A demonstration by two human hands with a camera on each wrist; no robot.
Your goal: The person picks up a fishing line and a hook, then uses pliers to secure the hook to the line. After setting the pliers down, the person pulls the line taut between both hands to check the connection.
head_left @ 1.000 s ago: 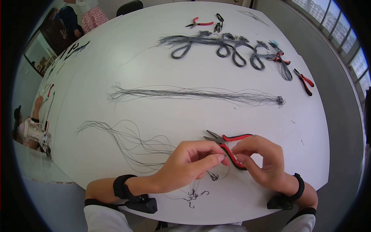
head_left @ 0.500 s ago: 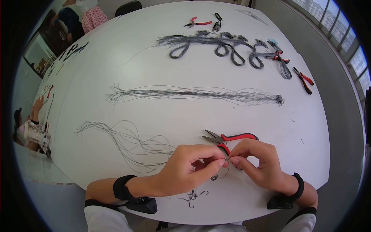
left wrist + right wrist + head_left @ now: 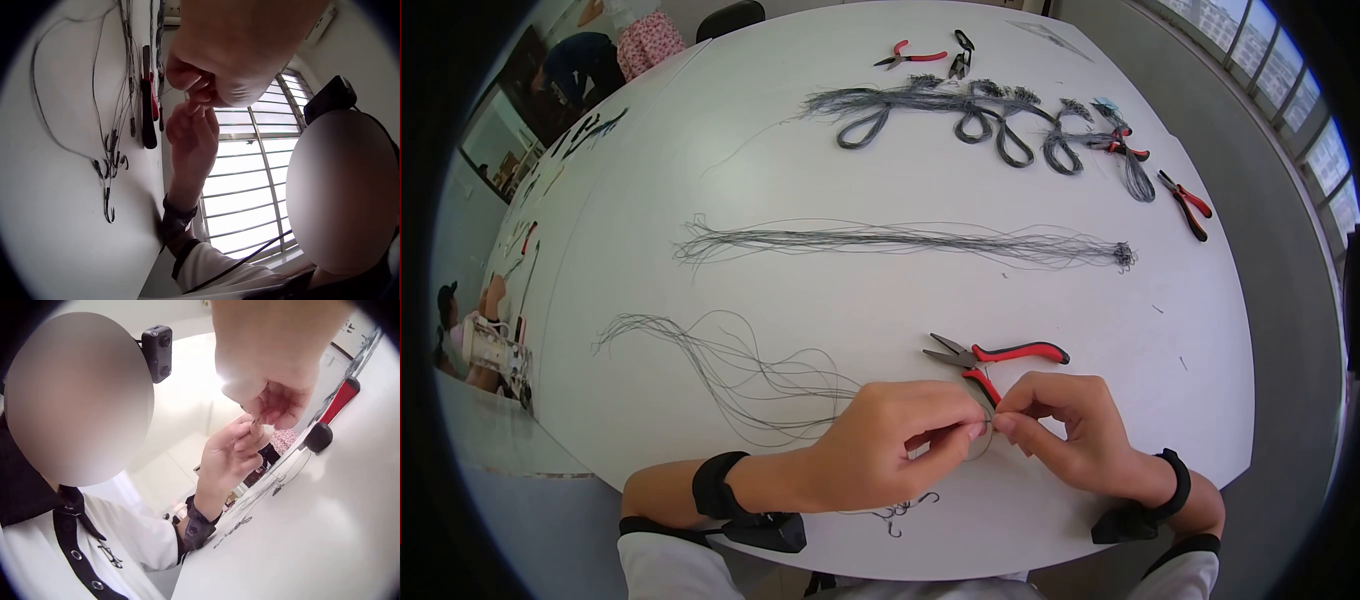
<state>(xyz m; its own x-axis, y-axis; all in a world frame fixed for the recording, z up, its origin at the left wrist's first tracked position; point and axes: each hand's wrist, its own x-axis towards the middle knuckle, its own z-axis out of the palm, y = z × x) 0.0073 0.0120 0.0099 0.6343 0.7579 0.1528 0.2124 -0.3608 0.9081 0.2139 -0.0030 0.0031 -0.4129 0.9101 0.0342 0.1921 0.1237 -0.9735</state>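
Observation:
Above the near part of the table, my left hand [image 3: 895,440] pinches a thin fishing line between thumb and forefinger. My right hand [image 3: 1065,425] pinches the same line, its fingertips almost meeting the left ones. Fingers cover most of what lies between them, and a thin loop of line hangs beneath. Under the left hand, dark fishing hooks [image 3: 109,164] on lines lie on the table; the head view shows only part of them. The loose lines [image 3: 730,375] spread off to the left. Just beyond the fingertips lie red-and-black pliers [image 3: 1025,350] with parted jaws.
A long bundle of hooked lines [image 3: 900,241] stretches across the mid-table. Coiled bundles [image 3: 1010,145] lie farther back, with red-handled pliers [image 3: 920,58] behind and another pair [image 3: 1187,205] at right. Small line scraps dot the right side. Other people are at the far left.
Both hands have come slightly nearer the body, uncovering more of the pliers' red handle. The left hand has turned over a little and hides more of the hooks; fingertips stay close together.

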